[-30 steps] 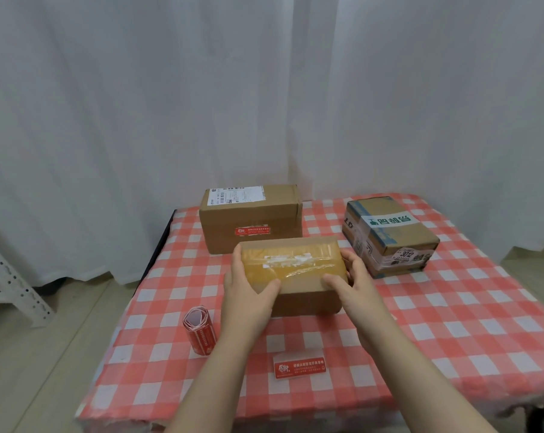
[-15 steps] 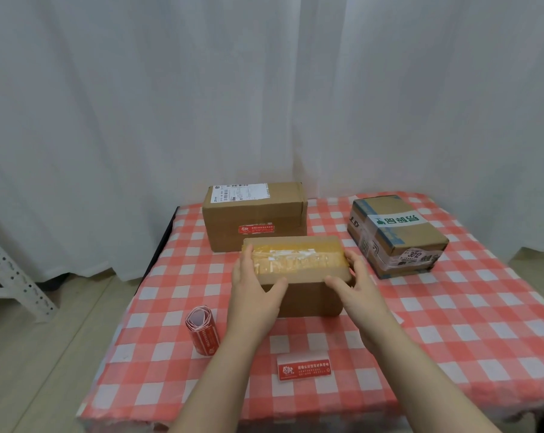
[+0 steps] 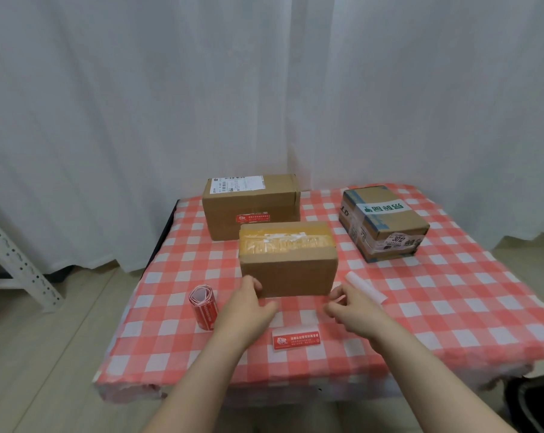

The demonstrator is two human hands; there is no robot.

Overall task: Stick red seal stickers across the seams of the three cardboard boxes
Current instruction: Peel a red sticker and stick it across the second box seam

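While the box [image 3: 287, 270] stands just beyond them, my left hand [image 3: 248, 307] curls loose, empty fingers [image 3: 254, 284] at its near-left corner, and my right hand [image 3: 355, 310] is slack and empty; a sticker [image 3: 296, 339] lies between them.

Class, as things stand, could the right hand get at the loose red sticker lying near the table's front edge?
Probably yes: the right hand hovers just beyond the red sticker, apparently holding nothing, with only bare tablecloth between them.

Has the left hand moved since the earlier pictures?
Yes. The left hand slid off the top of the middle box, back toward the loose red sticker.
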